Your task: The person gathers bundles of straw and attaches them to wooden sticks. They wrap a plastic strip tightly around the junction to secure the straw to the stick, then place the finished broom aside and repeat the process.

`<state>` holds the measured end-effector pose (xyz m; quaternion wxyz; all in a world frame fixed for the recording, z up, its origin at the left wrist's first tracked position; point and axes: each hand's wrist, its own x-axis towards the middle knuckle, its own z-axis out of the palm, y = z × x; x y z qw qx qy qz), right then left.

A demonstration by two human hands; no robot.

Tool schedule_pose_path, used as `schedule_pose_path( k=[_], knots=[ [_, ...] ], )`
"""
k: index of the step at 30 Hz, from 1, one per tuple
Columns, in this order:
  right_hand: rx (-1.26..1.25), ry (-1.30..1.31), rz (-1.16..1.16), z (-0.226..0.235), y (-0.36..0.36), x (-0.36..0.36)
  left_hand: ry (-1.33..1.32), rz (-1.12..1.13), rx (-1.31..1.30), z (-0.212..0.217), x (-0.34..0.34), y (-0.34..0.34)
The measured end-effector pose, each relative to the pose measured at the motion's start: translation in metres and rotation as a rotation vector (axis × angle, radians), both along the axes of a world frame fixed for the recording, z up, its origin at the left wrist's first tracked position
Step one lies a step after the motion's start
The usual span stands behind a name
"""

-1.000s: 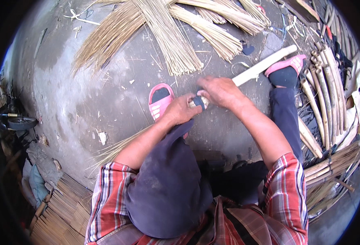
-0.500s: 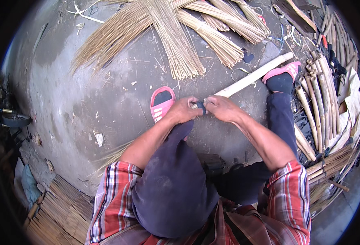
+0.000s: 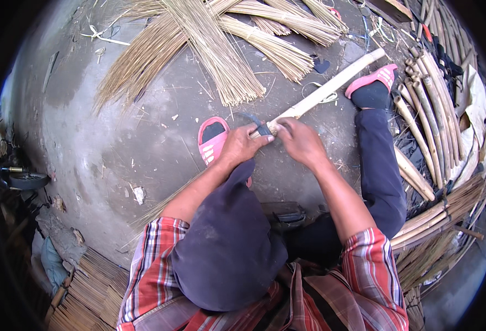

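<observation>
A pale wooden pole [image 3: 331,87] slants from between my hands toward the far right. Around its near end goes a dark strip [image 3: 263,129], with a thin loose loop of it standing out on the far left side. My left hand [image 3: 242,147] is closed on that near end, thumb and fingers at the strip. Just to the right, my right hand [image 3: 303,144] is closed with its fingertips against the pole beside the strip. What its fingers pinch, if anything, is hidden. My raised left knee [image 3: 226,243] lies below the hands.
Bundles of thin sticks [image 3: 215,60] lie crossed on the floor ahead. Thicker poles [image 3: 428,118] are stacked on the right beside a pale sheet [image 3: 477,127]. My feet wear pink sandals [image 3: 212,144]. A slatted stick mat [image 3: 91,289] lies at lower left.
My right hand has turned and shifted slightly right, its fingers now pointing up-left at the pole. A loose loop of the dark strip now shows beyond my left hand. The view has shifted slightly.
</observation>
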<state>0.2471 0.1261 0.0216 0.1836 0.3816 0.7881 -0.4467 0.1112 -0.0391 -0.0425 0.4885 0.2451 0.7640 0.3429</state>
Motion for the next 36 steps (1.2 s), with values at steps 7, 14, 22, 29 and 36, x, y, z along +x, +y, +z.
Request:
schedule_pose_path(
  k=[7, 14, 22, 29, 36],
  knots=[
    [-0.367, 0.057, 0.127, -0.024, 0.012, -0.077, 0.125, -0.099, -0.008, 0.011, -0.002, 0.003],
    [-0.331, 0.018, -0.003, -0.018, 0.007, -0.036, 0.227, -0.088, 0.117, 0.011, 0.001, 0.003],
    [-0.434, -0.199, 0.058, 0.018, 0.037, -0.019, 0.122, -0.322, -0.254, 0.016, -0.001, 0.011],
    [-0.527, -0.051, -0.113, 0.076, 0.046, -0.001, 0.133, -0.333, -0.216, 0.009, -0.001, 0.008],
    [-0.566, -0.054, -0.066, 0.082, 0.033, 0.088, 0.2, -0.323, -0.177, 0.01, -0.006, 0.008]
  ],
)
